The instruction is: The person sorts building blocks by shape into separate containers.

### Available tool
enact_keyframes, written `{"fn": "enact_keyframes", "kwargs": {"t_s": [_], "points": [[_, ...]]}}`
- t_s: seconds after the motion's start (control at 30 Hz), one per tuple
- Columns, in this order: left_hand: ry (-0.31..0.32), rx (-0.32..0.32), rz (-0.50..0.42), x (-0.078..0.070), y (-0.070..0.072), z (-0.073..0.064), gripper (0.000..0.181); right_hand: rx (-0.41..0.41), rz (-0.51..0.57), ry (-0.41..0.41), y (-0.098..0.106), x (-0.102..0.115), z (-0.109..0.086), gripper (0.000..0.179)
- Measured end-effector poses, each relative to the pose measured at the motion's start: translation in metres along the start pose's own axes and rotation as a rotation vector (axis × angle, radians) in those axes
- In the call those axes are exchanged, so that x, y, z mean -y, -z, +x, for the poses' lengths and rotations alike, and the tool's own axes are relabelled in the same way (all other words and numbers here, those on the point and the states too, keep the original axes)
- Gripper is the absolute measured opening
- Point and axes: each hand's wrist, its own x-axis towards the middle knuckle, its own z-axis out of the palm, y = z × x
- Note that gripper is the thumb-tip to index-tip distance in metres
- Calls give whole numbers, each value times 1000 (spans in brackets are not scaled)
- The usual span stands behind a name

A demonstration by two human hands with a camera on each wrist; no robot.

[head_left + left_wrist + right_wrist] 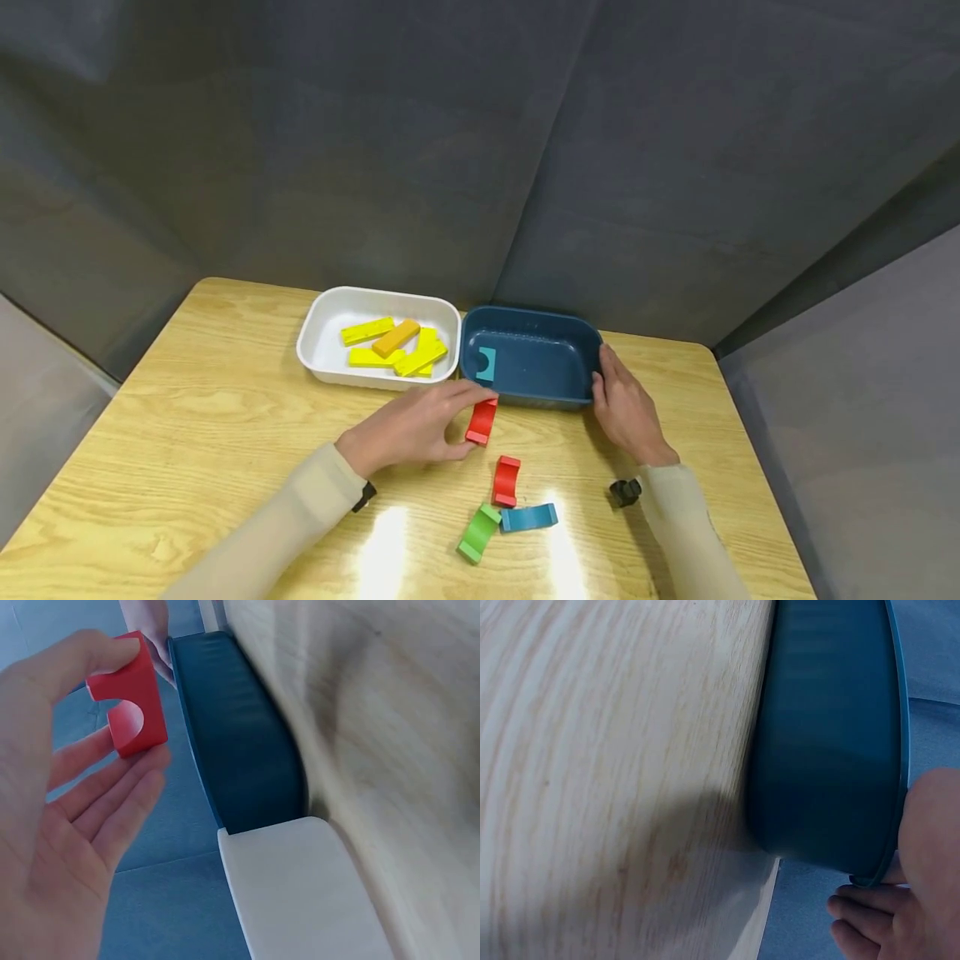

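My left hand (420,423) pinches a red arch-shaped block (482,422) between thumb and fingertips, over the table in front of the dark blue bin (543,362). In the left wrist view the red block's (155,705) half-round cutout faces the palm. At the bin's right end, my right hand (632,412) grips the rim and corner, with its fingers (866,919) by the end wall. One teal arch block (489,358) lies inside the bin at the left. Nearer me on the table are another red arch block (506,481), a blue one (529,517) and a green one (479,534).
A white bin (318,365) stands against the dark blue bin's left side, with several yellow blocks (367,331) and an orange block (396,338) in it. Grey curtains (390,167) hang behind the wooden table (195,417). Both wrists carry small black devices.
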Motion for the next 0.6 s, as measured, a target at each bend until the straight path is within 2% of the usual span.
{"fn": "enact_keyframes", "kwargs": {"t_s": [0.3,0.6], "points": [[-1,-19,13,2,2,23,72,15,4,-12,1,0,0,57],[24,-83,6,11,-2,51,73,7,-7,-12,0,1,-1,57]]}}
